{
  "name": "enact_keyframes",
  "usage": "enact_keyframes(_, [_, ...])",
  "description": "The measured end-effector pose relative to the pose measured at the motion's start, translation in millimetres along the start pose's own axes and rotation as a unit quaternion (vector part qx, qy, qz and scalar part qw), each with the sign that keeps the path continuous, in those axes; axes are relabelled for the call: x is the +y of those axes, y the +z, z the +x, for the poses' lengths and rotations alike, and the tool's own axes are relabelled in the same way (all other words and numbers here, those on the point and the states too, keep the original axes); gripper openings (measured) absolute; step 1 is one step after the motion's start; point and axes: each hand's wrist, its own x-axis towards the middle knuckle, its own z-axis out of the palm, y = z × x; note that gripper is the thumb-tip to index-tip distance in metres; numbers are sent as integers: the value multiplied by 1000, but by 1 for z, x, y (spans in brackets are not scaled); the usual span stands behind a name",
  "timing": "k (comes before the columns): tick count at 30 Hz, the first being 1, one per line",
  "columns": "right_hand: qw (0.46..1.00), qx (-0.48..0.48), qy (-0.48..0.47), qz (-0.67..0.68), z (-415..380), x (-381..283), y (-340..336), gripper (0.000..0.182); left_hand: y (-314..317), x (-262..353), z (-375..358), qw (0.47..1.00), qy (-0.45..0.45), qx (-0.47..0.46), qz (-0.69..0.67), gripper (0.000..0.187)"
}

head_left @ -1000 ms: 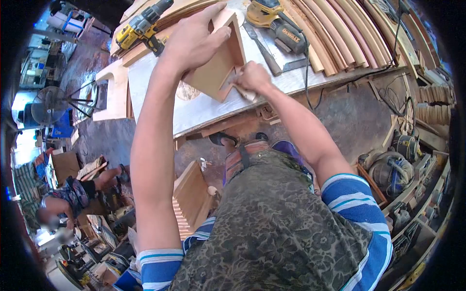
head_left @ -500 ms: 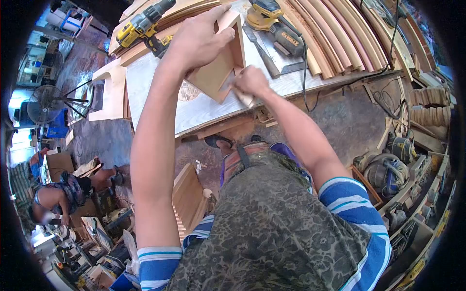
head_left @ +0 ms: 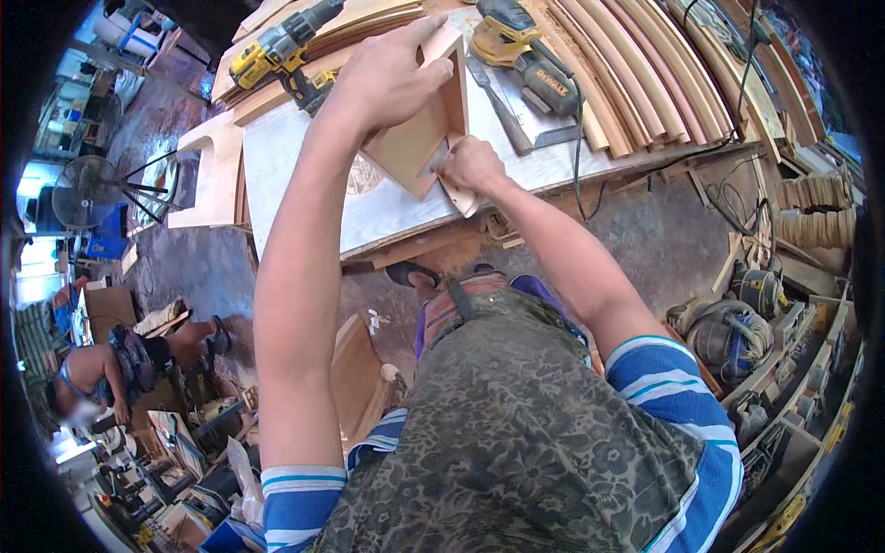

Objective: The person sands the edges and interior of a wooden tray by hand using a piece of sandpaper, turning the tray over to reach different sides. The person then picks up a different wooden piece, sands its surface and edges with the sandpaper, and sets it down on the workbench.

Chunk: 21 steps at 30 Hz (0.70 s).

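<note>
My left hand grips the upper part of a wooden box-like frame, thumb over its edge, the frame standing tilted on a white-topped workbench. At the frame's lower right corner my right hand is closed on something pale and flat, perhaps sandpaper; most of it is hidden. Below that hand a light wooden piece lies at the bench edge. A chisel rests right of the frame, beside a yellow and black sander.
A yellow drill lies at the bench's upper left. Curved wooden strips are stacked at the upper right, with a black cable hanging over the edge. A fan and another person are at the left.
My right hand has shifted slightly at the frame's corner, and more of the pale wooden piece below it shows. The left hand keeps its grip. The view has shifted a little.
</note>
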Motion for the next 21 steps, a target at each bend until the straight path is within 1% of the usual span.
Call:
enact_keyframes(2, [997, -14, 74, 18, 18, 13, -4, 47, 2, 1, 1, 1000, 1, 5, -1, 61])
enact_keyframes(3, [997, -16, 74, 15, 21, 16, -11, 47, 3, 1, -1, 1000, -7, 13, -5, 61])
enact_keyframes(5, [990, 3, 129, 66, 21, 15, -24, 52, 0, 3, -4, 1000, -9, 2, -18, 61])
enact_keyframes(6, [990, 3, 126, 67, 16, 9, -18, 52, -3, 4, -2, 1000, -1, -10, -27, 61])
enact_keyframes(8, [999, 13, 35, 20, 0, -2, -2, 59, 3, -4, 0, 1000, 7, 7, -11, 61])
enact_keyframes(9, [999, 1, 32, 13, 0, -1, -4, 59, 4, -2, 0, 1000, 13, 22, 2, 61])
enact_keyframes(10, [999, 1, 34, 15, 3, 3, -10, 59, 4, -1, 0, 1000, 15, 20, 3, 61])
enact_keyframes(12, [989, -1, 125, 82, 15, 7, -29, 58, 2, 0, -2, 1000, -2, 0, -27, 62])
enact_keyframes(13, [987, 47, 122, 98, 22, 12, -21, 60, 2, -1, -3, 1000, -6, 2, -26, 62])
enact_keyframes(14, [987, 46, 119, 99, 21, 12, -8, 60, 2, -1, -3, 1000, -10, 2, -25, 62])
enact_keyframes(16, [996, 56, -29, 60, 16, 12, 28, 65, 0, 0, 0, 1000, -8, 0, -24, 62])
enact_keyframes(17, [997, 46, -44, -39, 21, 17, 59, 60, 0, 0, 0, 1000, -7, -2, -13, 62])
enact_keyframes(18, [997, 47, -40, -36, 18, 12, 52, 60, 0, -1, 0, 1000, -8, -4, -1, 62])
enact_keyframes(20, [999, -34, 5, -13, 0, -7, 21, 52, 2, -3, -2, 1000, 3, -2, -5, 62])
enact_keyframes(21, [999, -25, 13, 24, 1, -5, 8, 52, 2, -4, -2, 1000, 15, 9, -9, 62])
